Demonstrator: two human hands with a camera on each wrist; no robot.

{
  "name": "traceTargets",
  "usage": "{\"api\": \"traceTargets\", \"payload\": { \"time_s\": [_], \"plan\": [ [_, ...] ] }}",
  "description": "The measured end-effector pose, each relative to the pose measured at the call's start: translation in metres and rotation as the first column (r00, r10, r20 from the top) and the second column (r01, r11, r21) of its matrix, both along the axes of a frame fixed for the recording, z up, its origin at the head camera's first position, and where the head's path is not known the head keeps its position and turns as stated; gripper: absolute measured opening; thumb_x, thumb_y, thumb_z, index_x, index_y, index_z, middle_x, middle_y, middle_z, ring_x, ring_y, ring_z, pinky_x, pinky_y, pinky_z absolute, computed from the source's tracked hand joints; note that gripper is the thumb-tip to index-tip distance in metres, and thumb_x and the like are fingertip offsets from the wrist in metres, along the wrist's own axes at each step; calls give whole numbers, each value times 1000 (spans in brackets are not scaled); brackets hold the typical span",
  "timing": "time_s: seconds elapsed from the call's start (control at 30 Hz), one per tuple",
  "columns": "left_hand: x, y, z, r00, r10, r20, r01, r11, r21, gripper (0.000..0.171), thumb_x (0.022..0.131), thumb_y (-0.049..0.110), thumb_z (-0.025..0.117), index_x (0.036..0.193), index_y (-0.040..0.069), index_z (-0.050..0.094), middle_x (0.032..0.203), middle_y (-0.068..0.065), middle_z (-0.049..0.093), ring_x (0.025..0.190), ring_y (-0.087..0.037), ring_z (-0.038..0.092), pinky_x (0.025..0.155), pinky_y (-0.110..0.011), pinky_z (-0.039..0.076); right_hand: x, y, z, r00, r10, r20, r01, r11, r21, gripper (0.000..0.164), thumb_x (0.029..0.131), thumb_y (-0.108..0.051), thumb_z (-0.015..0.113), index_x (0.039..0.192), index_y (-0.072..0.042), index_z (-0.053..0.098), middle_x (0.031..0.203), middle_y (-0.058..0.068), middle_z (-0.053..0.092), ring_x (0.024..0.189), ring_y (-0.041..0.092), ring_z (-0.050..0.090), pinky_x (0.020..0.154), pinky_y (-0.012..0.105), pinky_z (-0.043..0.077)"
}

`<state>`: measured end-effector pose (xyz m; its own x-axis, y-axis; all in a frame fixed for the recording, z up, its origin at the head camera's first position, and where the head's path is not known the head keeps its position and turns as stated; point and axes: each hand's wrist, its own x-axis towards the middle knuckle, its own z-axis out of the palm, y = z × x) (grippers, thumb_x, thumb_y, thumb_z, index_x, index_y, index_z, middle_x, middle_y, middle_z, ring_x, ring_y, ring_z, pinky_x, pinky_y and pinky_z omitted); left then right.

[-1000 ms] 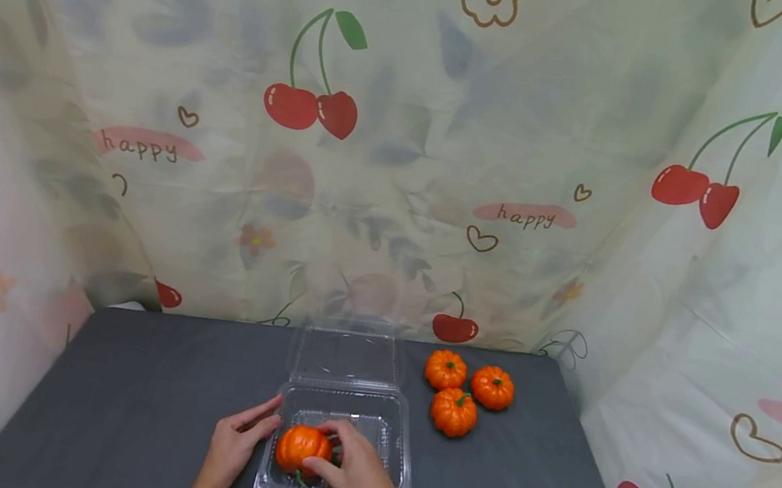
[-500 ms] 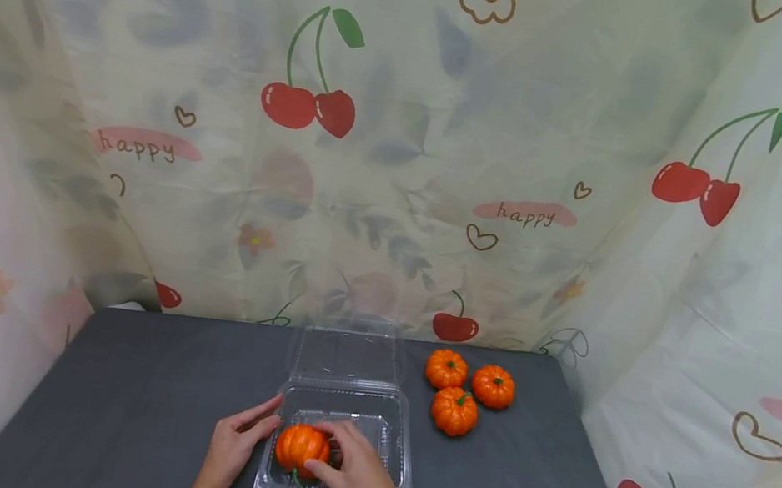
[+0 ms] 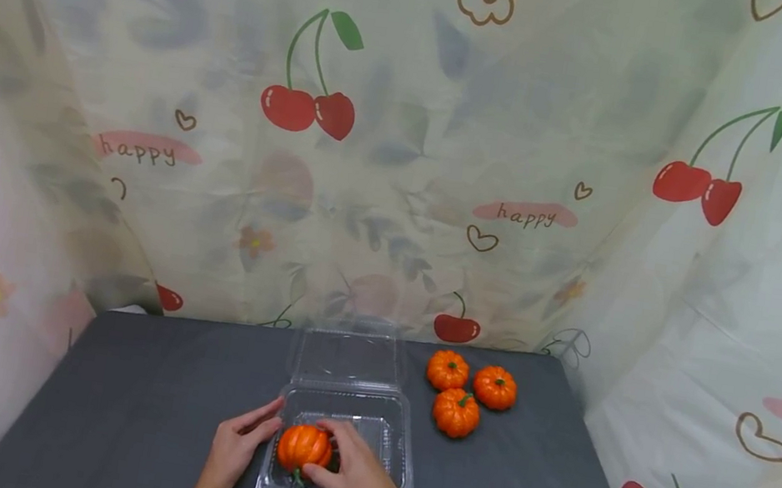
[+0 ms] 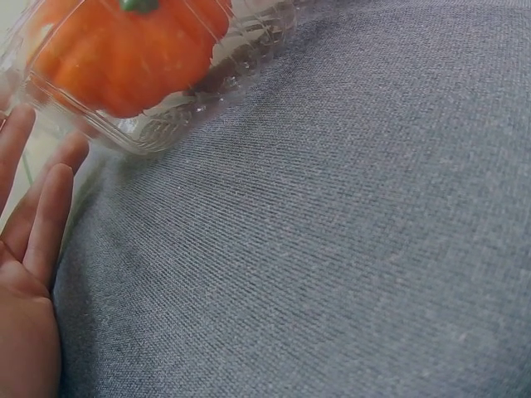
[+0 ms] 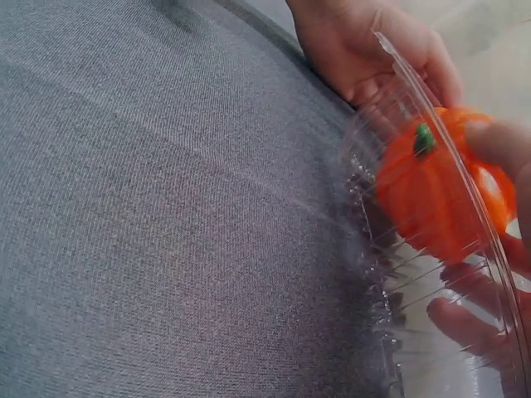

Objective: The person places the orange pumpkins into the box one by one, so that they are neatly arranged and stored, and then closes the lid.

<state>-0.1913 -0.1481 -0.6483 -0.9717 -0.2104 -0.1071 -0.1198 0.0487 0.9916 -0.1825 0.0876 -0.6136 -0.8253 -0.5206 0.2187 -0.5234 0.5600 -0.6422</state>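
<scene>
An orange pumpkin [image 3: 304, 448] with a green stem sits tilted in the left front part of a clear plastic clamshell box [image 3: 405, 457]. My right hand [image 3: 360, 471] grips it from the right, thumb on the near side and fingers curled behind. In the right wrist view the pumpkin [image 5: 431, 195] shows through the box wall, stem toward the camera. My left hand [image 3: 235, 444] rests against the box's left side, its fingers fairly straight. In the left wrist view the fingers of the left hand [image 4: 46, 220] lie beside the box corner, near the pumpkin [image 4: 124, 58].
Three more orange pumpkins [image 3: 456, 412] stand grouped on the dark grey tabletop [image 3: 172, 388], right of the box. The box's transparent lid [image 3: 347, 356] lies folded back behind it. A curtain printed with cherries [image 3: 383, 192] encloses the table at the back and sides.
The pumpkin has turned slightly in my right hand, its stem shifting a little. Both hands stay in nearly the same place, and the three other pumpkins have not moved.
</scene>
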Motion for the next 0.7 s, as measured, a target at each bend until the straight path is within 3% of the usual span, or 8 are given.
{"api": "traceTargets", "payload": {
  "time_s": [0.13, 0.3, 0.5, 0.7],
  "plan": [
    [0, 0, 1, 1000, 0, 14, 0, 1000, -2, 42, 89, 27, 80, 128, 15, 73, 131, -6, 71, 100, 10, 69, 83, -10, 54, -1, 1, 0, 996, 24, -83, -24, 1000, -9, 53, 94, -42, 72, 140, -21, 56, 125, -3, 63, 108, 8, 62, 94, 27, 54],
    [0, 0, 1, 1000, 1, 18, -2, 1000, 6, 42, 88, 27, 81, 127, 14, 73, 130, -8, 71, 99, 8, 69, 83, -11, 55, -2, 2, 0, 978, 61, -201, -68, 997, -26, 58, 85, -25, 82, 137, -18, 57, 126, -3, 63, 113, 10, 63, 99, 29, 54],
    [0, 0, 2, 1000, 7, 4, -7, 1000, 10, 39, 89, 23, 80, 126, 12, 74, 128, -10, 72, 95, 6, 71, 81, -13, 56, -2, 3, 2, 980, 87, -180, -94, 995, -28, 57, 79, -16, 82, 131, -18, 58, 129, -4, 62, 117, 11, 63, 103, 30, 53],
    [0, 1, 1, 1000, 8, -16, -8, 1000, 18, 38, 90, 19, 79, 126, 9, 74, 127, -12, 72, 94, 3, 73, 80, -14, 58, -1, 2, 5, 987, 84, -135, -90, 995, -39, 45, 91, -35, 77, 130, -19, 60, 126, -3, 63, 113, 10, 63, 99, 29, 54]
  ]
}}
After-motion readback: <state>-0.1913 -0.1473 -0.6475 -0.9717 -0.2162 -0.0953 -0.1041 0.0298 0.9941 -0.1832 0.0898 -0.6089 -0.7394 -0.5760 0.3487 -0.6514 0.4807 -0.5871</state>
